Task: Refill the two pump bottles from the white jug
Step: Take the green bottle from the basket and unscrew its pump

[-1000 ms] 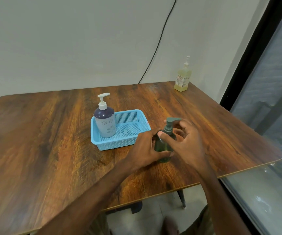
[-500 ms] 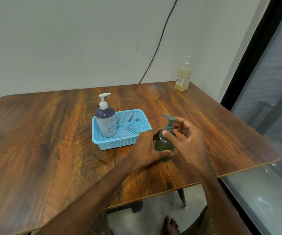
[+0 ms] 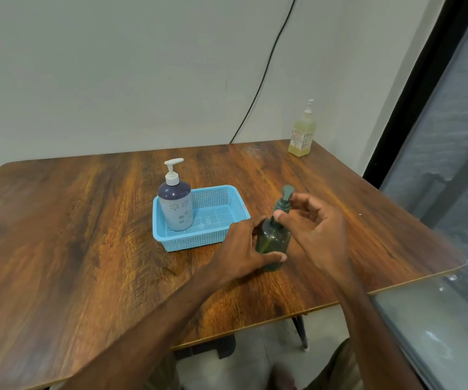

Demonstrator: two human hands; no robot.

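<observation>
A small dark green pump bottle (image 3: 272, 240) stands on the wooden table (image 3: 86, 235) near its front edge. My left hand (image 3: 244, 249) grips its body from the left. My right hand (image 3: 314, 229) pinches the green pump collar (image 3: 282, 206) with thumb and fingers; the pump head stands raised above the bottle neck. A second pump bottle (image 3: 176, 205), pale with a dark purple top and white pump, stands in the left end of a blue plastic basket (image 3: 221, 220). No white jug is in view.
A yellowish pump bottle (image 3: 301, 136) stands at the table's far right corner by the wall. A black cable (image 3: 261, 88) runs down the wall. A dark-framed window (image 3: 438, 136) lies along the right side. The table's front edge is near my arms.
The green pump head has turned and risen from the bottle neck under my right fingers. My left hand keeps its grip on the bottle body.
</observation>
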